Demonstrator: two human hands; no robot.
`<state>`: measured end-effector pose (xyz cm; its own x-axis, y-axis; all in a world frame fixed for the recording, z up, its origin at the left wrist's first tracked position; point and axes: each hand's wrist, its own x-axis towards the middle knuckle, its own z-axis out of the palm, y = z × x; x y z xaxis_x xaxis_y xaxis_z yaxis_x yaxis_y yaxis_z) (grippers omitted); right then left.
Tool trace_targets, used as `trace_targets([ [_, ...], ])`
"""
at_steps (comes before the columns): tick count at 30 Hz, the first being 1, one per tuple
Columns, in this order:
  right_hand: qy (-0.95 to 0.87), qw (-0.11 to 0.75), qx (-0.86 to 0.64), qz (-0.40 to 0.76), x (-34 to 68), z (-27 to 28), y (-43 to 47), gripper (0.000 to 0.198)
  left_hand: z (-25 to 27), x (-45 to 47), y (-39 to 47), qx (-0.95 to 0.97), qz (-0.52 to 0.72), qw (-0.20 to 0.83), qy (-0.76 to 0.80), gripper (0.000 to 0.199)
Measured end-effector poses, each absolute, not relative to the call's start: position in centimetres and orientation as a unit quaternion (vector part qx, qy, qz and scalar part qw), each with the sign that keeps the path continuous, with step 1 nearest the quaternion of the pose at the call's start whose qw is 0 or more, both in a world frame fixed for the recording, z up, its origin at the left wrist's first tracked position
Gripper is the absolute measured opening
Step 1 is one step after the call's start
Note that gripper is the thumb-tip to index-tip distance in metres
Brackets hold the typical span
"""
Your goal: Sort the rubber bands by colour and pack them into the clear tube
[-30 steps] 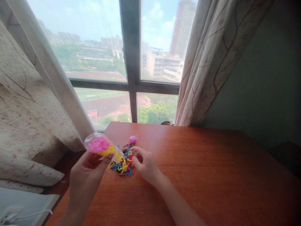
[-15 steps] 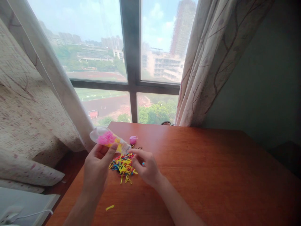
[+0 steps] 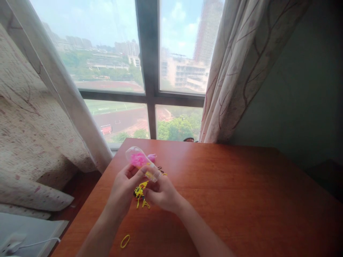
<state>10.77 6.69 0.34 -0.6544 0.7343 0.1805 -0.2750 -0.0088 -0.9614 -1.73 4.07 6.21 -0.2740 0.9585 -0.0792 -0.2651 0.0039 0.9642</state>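
My left hand (image 3: 125,184) is closed round a clear plastic container (image 3: 132,150), tilted with its narrow end down to the right. Pink bands and some yellow ones show through its wall. My right hand (image 3: 164,192) is at the container's lower end, with its fingers curled in. Its fingertips overlap the clear plastic, and whatever they grip is hidden. Below the hands lies a pile of elastic bands (image 3: 139,191), mostly yellow with darker ones, partly covered by my right hand. A single yellow elastic band (image 3: 125,241) lies as a loop nearer me on the table.
A small pink-purple object (image 3: 152,157) sits behind the container on the brown wooden table (image 3: 227,200). Past the table's far edge are a window and curtains (image 3: 227,71). A white unit with a socket and cable (image 3: 34,242) stands at the lower left.
My left hand has brought the container to the right and slightly down, against my right hand. More of the pile is covered. The lone yellow band now shows as an open loop.
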Motion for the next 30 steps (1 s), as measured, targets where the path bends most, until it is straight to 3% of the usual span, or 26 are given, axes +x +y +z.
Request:
trace_targets([
  [3,-0.544,0.341,-0.184,0.744,10.9,0.6,6.9,0.078,6.5,-2.4,4.2,0.315,0.660,0.461,0.503,0.037],
  [6,-0.537,0.355,-0.199,0.739,11.3,0.8,7.2,0.071,7.2,-2.8,4.4,0.288,0.703,0.414,0.502,0.036],
  [14,-0.560,0.491,-0.337,0.576,13.1,1.6,9.1,0.033,7.8,-2.3,4.9,0.389,0.686,0.329,0.519,0.029],
  [22,-0.535,0.540,-0.370,0.534,13.6,1.6,9.6,0.028,7.7,-2.7,5.2,0.395,0.686,0.276,0.545,0.036],
  [30,-0.617,0.508,-0.378,0.467,13.3,0.6,9.6,0.024,7.2,-4.6,4.8,0.431,0.653,0.209,0.587,0.041],
])
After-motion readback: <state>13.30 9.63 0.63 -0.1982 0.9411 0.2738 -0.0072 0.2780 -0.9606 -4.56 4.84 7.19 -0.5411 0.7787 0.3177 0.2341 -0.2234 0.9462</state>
